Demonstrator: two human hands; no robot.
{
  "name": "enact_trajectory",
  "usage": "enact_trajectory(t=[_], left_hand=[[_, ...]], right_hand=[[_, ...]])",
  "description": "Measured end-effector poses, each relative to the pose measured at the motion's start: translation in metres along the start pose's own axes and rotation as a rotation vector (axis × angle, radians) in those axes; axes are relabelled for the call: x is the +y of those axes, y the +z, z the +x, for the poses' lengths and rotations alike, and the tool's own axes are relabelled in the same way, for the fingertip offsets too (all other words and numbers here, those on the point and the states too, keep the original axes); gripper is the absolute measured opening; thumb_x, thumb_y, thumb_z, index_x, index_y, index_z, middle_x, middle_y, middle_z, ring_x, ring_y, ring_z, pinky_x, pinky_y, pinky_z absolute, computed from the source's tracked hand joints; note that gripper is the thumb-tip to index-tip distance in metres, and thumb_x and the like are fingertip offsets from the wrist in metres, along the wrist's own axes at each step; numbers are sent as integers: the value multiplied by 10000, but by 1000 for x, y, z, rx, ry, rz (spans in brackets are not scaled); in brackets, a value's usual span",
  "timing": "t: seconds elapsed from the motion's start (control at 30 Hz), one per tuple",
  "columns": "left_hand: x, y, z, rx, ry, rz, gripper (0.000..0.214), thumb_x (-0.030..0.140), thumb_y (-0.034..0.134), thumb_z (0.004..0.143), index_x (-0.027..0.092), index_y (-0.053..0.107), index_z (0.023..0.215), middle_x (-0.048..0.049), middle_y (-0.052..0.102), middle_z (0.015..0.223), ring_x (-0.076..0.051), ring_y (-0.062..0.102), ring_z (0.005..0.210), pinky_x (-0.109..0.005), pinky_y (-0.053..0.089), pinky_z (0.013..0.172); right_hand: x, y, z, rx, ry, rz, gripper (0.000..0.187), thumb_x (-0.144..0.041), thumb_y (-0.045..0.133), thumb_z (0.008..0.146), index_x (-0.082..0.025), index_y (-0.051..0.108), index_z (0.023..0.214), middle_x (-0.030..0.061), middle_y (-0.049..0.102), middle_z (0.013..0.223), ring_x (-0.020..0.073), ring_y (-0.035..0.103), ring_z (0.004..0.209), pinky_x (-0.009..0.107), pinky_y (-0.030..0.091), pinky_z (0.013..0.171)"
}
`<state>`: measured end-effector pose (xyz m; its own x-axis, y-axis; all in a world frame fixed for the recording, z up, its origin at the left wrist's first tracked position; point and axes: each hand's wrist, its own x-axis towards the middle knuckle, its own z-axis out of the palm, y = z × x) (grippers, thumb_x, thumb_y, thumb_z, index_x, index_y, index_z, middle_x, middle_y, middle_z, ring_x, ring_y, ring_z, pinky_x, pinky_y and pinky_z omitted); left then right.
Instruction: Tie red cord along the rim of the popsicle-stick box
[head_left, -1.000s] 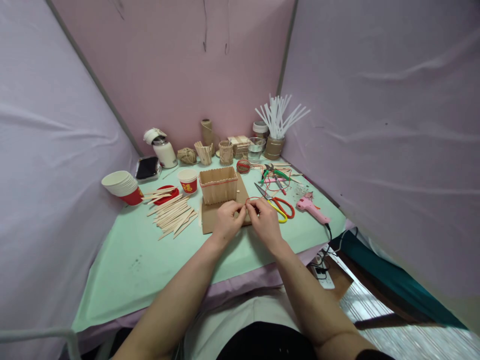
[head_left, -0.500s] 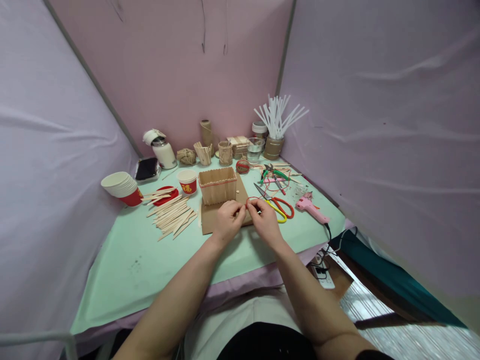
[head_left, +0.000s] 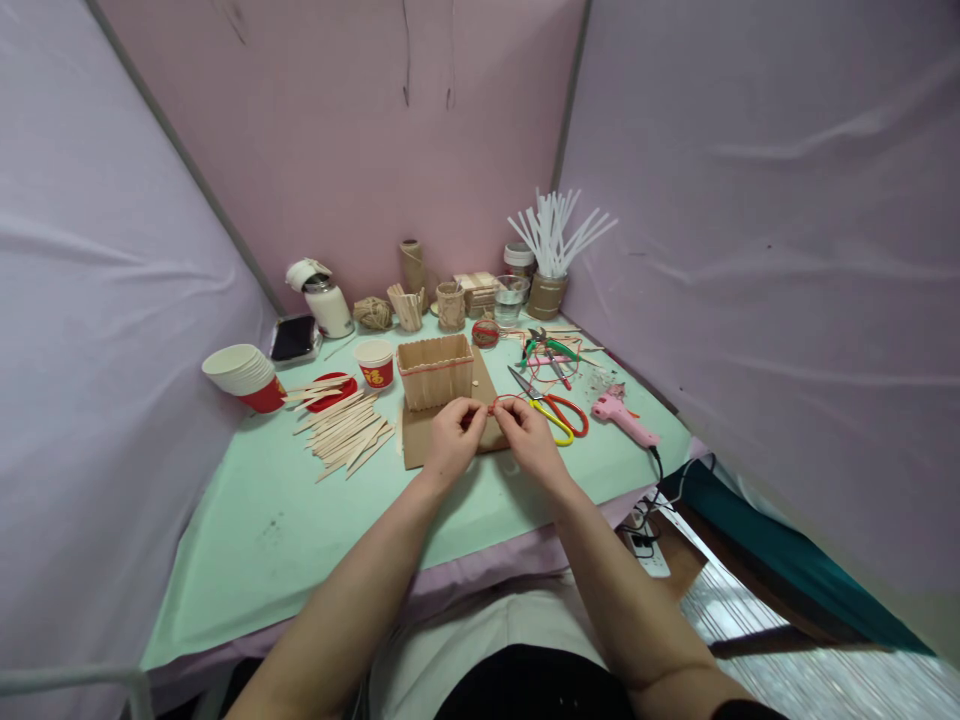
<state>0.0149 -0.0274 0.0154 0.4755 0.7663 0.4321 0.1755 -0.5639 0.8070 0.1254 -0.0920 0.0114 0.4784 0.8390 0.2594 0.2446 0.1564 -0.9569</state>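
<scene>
Between my fingertips runs a thin red string (head_left: 491,408). My left hand (head_left: 455,437) pinches it from the left, and my right hand (head_left: 529,437) pinches it from the right, with the fingertips almost meeting. Both hands are over a brown cardboard sheet (head_left: 422,447). Just behind them stands an open box of wooden sticks (head_left: 436,380) with a red string line round its upper part. A pair of scissors (head_left: 564,412) with red and yellow handles lies right of my right hand. Red string also trails toward green-handled pliers (head_left: 541,348).
Loose wooden sticks (head_left: 345,435) lie left, near a red-and-white paper cup (head_left: 375,366) and stacked cups (head_left: 247,378). A pink glue gun (head_left: 622,415) with a cord rests at the right edge. Along the back stand a twine ball (head_left: 373,313), a water cup (head_left: 510,300) and a jar of white sticks (head_left: 549,293).
My hands have shifted very slightly, and the fingertips have drawn closer on the red string. Everything else on the table stays where it was.
</scene>
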Motion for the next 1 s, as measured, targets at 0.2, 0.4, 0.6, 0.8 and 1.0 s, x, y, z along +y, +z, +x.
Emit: enact_trajectory(t=[0.2, 0.4, 0.6, 0.8, 1.0], left_hand=[[-2, -1, 3, -55, -49, -125, 181, 299, 502, 813, 151, 589, 754, -21, 579, 751, -118, 523, 711, -223, 408, 641], [-1, -3, 4, -116, -135, -276, 235, 368, 541, 788, 148, 610, 742, -5, 560, 670, -110, 495, 632, -215, 401, 566], [-4, -1, 4, -40, -161, -264, 226, 360, 562, 776, 146, 632, 759, -25, 608, 736, -119, 530, 672, -219, 404, 570], [-4, -1, 3, 3, -10, -137, 196, 320, 552, 795, 156, 639, 733, -28, 605, 737, -124, 538, 702, -235, 405, 620], [-2, -2, 1, 4, 87, -58, 188, 305, 529, 817, 167, 634, 744, -30, 605, 733, -126, 537, 702, -244, 412, 639]], right_hand=[[0, -1, 0, 71, -24, -70, 209, -358, 502, 786, -171, 586, 745, 41, 615, 767, 179, 549, 778, 298, 419, 733], [-3, -1, -1, 82, 21, -10, 222, -378, 527, 776, -165, 589, 782, 37, 624, 755, 162, 561, 714, 279, 437, 676], [-2, 2, -3, 147, -25, -41, 183, -345, 553, 754, -166, 591, 766, 35, 622, 756, 151, 544, 700, 270, 432, 664], [-2, 2, -2, 146, 18, 17, 212, -369, 574, 734, -162, 620, 727, 28, 630, 715, 152, 548, 678, 276, 435, 653], [-2, 2, -2, 160, 37, -10, 187, -341, 593, 705, -156, 617, 693, 19, 612, 665, 142, 522, 627, 270, 421, 621]])
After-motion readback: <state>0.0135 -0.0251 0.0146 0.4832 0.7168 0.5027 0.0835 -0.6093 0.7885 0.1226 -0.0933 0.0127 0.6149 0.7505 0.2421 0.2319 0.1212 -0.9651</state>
